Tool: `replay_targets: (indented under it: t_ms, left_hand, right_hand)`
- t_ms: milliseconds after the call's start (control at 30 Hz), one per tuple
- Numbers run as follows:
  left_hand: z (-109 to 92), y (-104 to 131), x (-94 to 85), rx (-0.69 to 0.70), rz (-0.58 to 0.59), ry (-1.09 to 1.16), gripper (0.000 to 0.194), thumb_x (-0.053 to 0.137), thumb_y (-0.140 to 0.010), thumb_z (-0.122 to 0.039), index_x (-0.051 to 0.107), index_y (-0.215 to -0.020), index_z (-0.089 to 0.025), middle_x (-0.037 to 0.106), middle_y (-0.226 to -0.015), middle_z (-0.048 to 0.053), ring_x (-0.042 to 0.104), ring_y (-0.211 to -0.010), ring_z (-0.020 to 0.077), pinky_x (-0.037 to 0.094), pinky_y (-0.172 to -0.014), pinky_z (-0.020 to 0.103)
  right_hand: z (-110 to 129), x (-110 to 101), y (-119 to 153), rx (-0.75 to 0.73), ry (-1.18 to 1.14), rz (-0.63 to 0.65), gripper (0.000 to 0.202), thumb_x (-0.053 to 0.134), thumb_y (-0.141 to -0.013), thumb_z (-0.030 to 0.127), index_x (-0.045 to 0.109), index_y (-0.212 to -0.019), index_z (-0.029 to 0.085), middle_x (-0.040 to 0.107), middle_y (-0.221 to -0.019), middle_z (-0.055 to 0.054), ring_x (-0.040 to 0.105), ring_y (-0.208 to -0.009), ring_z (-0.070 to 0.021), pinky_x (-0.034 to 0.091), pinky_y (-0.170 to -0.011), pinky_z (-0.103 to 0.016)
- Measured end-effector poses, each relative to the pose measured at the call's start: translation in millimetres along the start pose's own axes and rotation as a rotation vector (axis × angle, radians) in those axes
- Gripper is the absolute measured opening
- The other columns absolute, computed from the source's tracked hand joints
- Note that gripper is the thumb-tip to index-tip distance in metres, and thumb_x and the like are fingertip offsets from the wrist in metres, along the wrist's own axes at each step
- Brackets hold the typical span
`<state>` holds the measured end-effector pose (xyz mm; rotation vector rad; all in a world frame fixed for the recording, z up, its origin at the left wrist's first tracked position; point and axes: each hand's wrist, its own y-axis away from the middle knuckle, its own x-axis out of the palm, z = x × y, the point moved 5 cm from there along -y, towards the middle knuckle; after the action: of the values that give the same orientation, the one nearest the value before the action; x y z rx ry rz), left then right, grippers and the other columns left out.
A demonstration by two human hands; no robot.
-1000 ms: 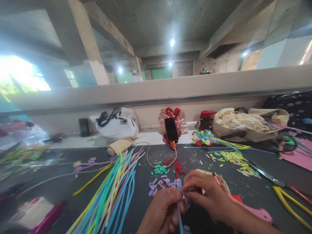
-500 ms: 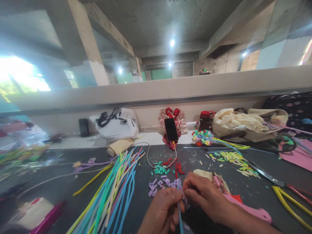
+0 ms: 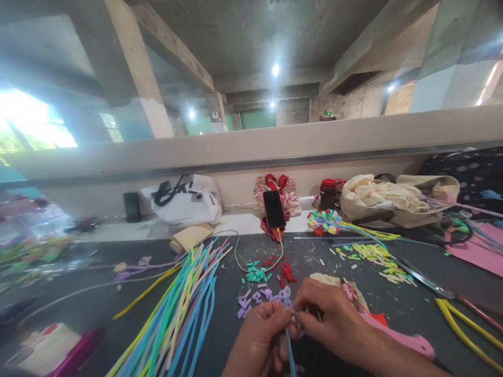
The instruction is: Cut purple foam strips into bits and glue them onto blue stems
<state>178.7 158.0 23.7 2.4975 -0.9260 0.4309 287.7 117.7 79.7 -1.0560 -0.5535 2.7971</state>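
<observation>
My left hand (image 3: 261, 332) is closed in a pinch on a light blue pipe cleaner (image 3: 290, 350), whose length hangs down toward the front edge of the view. My right hand (image 3: 334, 317) meets it at the fingertips, thumb and fingers pressed together. What lies between those right fingers is too small and covered to make out. Just beyond the hands, short lilac pieces (image 3: 245, 303) are scattered, some partly hidden by the fingers. Farther back lie short teal pieces (image 3: 256, 275) and red pieces (image 3: 288, 272).
Long pipe cleaners (image 3: 178, 309) lie bundled at left. At right are a pink-handled tool (image 3: 408, 337), scissors (image 3: 432, 285), yellow-handled pliers (image 3: 451, 324) and yellow-green pieces (image 3: 373, 254). Behind stand a phone (image 3: 274, 209), a bottle (image 3: 327, 195) and a white bag (image 3: 186, 201).
Both hands stay together at the blue pipe cleaner, with only slight finger movement. The whole view has shifted a little.
</observation>
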Motion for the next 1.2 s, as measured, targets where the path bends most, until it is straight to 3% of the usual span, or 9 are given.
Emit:
replay_targets:
  t_ms: [167, 267, 467, 600, 867, 1000, 1200]
  left_hand:
    - [-1, -1, 3.5, -0.025, 0.030, 0.164, 0.027, 0.064, -0.065, -0.035, 0.057, -0.059, -0.010, 0.047, -0.037, -0.004, 0.036, -0.028, 0.0004, 0.024, -0.029, 0.011]
    - [4, -3, 6.2, -0.051, 0.089, 0.254, 0.028, 0.063, -0.066, -0.036, 0.058, -0.061, -0.009, 0.047, -0.038, -0.003, 0.037, -0.029, 0.0001, 0.024, -0.030, 0.010]
    - [11, 1, 6.2, -0.114, 0.093, 0.289, 0.028, 0.066, -0.062, -0.035, 0.060, -0.063, -0.008, 0.048, -0.037, -0.004, 0.038, -0.027, 0.0002, 0.023, -0.027, 0.009]
    - [12, 5, 5.6, -0.124, 0.092, 0.287, 0.029, 0.062, -0.067, -0.036, 0.059, -0.062, -0.007, 0.045, -0.034, -0.005, 0.036, -0.025, -0.0003, 0.023, -0.028, 0.008]
    - [10, 4, 7.3, -0.039, 0.049, 0.233, 0.026, 0.054, -0.072, -0.031, 0.056, -0.055, -0.011, 0.040, -0.030, -0.006, 0.031, -0.023, 0.0010, 0.021, -0.027, 0.011]
    - [8, 6, 8.6, -0.038, 0.021, 0.193, 0.028, 0.054, -0.071, -0.033, 0.055, -0.053, -0.012, 0.040, -0.030, -0.006, 0.030, -0.024, 0.0012, 0.021, -0.028, 0.011]
    - [0, 8, 10.1, -0.010, -0.004, 0.132, 0.029, 0.056, -0.066, -0.036, 0.053, -0.050, -0.013, 0.036, -0.028, -0.008, 0.026, -0.023, 0.0009, 0.020, -0.027, 0.012]
  right_hand:
    - [-14, 6, -1, 0.246, -0.603, -0.119, 0.007, 0.061, -0.066, 0.019, 0.059, -0.061, 0.016, 0.050, -0.062, 0.003, 0.046, -0.058, -0.0089, 0.035, -0.054, -0.019]
    - [-18, 13, 2, 0.310, -0.725, -0.121, 0.010, 0.064, -0.066, 0.024, 0.060, -0.062, 0.016, 0.050, -0.061, 0.004, 0.045, -0.055, -0.0078, 0.034, -0.052, -0.018]
    - [-13, 15, 4, 0.252, -0.655, -0.123, 0.008, 0.063, -0.068, 0.022, 0.061, -0.064, 0.017, 0.051, -0.065, 0.002, 0.048, -0.062, -0.0100, 0.036, -0.057, -0.020]
    - [-5, 9, 3, 0.138, -0.478, -0.133, 0.004, 0.062, -0.069, 0.017, 0.061, -0.064, 0.017, 0.051, -0.069, 0.001, 0.050, -0.066, -0.0115, 0.037, -0.059, -0.021]
    - [-2, 5, 5, 0.061, -0.223, -0.135, 0.008, 0.060, -0.066, 0.011, 0.058, -0.063, 0.017, 0.051, -0.067, 0.002, 0.048, -0.060, -0.0098, 0.035, -0.052, -0.019]
    - [-1, 5, 6, 0.029, -0.175, -0.134, 0.005, 0.060, -0.068, 0.014, 0.058, -0.065, 0.017, 0.051, -0.068, 0.002, 0.046, -0.058, -0.0089, 0.034, -0.050, -0.019]
    - [4, 4, 5, -0.016, -0.150, -0.112, 0.008, 0.055, -0.073, 0.015, 0.059, -0.067, 0.018, 0.053, -0.070, 0.000, 0.051, -0.066, -0.0106, 0.038, -0.059, -0.021]
